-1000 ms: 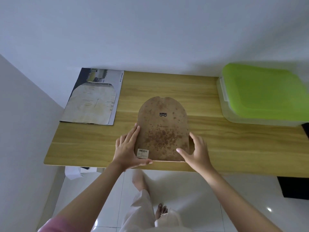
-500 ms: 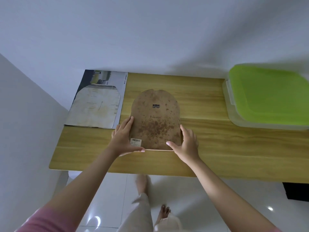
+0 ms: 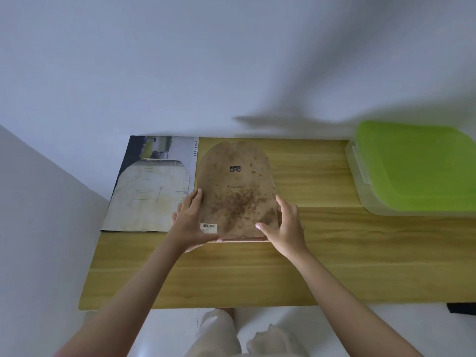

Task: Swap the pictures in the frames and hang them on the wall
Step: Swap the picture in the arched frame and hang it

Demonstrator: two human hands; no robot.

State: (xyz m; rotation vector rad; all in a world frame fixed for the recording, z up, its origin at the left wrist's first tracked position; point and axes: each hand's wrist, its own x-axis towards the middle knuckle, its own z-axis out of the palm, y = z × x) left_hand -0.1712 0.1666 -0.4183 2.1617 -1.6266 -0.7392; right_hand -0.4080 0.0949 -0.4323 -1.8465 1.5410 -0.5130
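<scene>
The wooden tabletop (image 3: 334,253) butts against a white wall at its far edge, and another wall stands to its left. Bare wood lies open in front of the hands and between the frame and the green-lidded box (image 3: 417,168) at the right end.

The arch-topped frame (image 3: 235,191) lies back-side up, brown and stained, with a small metal hanger (image 3: 235,169) near its top and a barcode sticker (image 3: 208,227) at its lower left corner. Its left edge sits just beside a magazine (image 3: 152,184) carrying a pale arched sheet.

The left hand (image 3: 190,225) grips the frame's lower left side, its thumb across the bottom corner. The right hand (image 3: 286,228) grips the lower right side, with its thumb on the backing and its fingers curled round the edge.
</scene>
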